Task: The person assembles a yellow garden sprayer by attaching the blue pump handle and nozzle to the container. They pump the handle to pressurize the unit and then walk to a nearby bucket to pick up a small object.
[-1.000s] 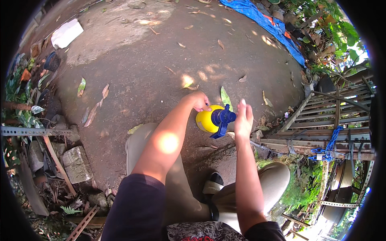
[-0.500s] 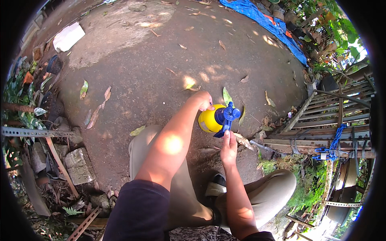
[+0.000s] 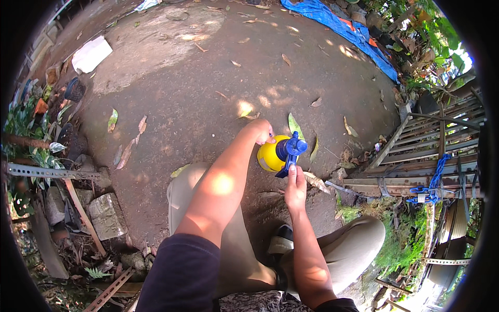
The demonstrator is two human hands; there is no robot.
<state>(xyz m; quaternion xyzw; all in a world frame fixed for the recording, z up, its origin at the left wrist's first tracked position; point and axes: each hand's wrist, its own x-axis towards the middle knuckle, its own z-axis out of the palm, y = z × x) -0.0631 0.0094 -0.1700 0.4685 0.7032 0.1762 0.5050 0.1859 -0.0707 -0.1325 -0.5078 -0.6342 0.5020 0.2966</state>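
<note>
A yellow spray bottle [image 3: 270, 155] with a blue pump top [image 3: 289, 150] stands on the dirt ground in front of my knees. My left hand [image 3: 262, 130] rests on the far side of the yellow body and steadies it. My right hand [image 3: 294, 185] comes up from below, and its fingers pinch the lower end of the blue trigger lever. My legs in beige trousers [image 3: 187, 192] are bent on either side, and a dark shoe [image 3: 281, 244] shows between them.
Bare packed earth [image 3: 182, 88] with scattered dry leaves stretches ahead. A blue tarp [image 3: 338, 26] lies at the back right. A slatted metal gate [image 3: 426, 140] with a blue rope lies to the right. Bricks, metal bars and plants crowd the left edge [image 3: 47, 177].
My right hand slid down from the side of the blue top to its lower trigger lever. My left hand stayed on the bottle, which shifted slightly.
</note>
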